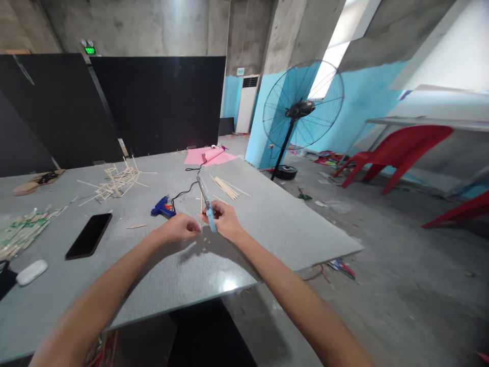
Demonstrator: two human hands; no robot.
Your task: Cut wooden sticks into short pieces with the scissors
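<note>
My right hand (225, 219) is closed around a pair of scissors (210, 210) with light blue handles, the blades pointing away from me. A thin wooden stick (201, 203) stands nearly upright by the scissors, against the fingers of my right hand. My left hand (182, 228) is closed in a pinch at the lower end of this stick, just left of the scissors. Beyond my left hand lies a blue glue gun (163, 207) with a black cord. Several flat wooden sticks (226, 188) lie in a bundle past my right hand.
On the grey table (290, 229) are a stick framework (118, 181), a black phone (89, 235), packaged sticks (28, 229), a white case (32, 272) and pink paper (212, 156). A standing fan (292, 125) and red chair (401, 153) are to the right.
</note>
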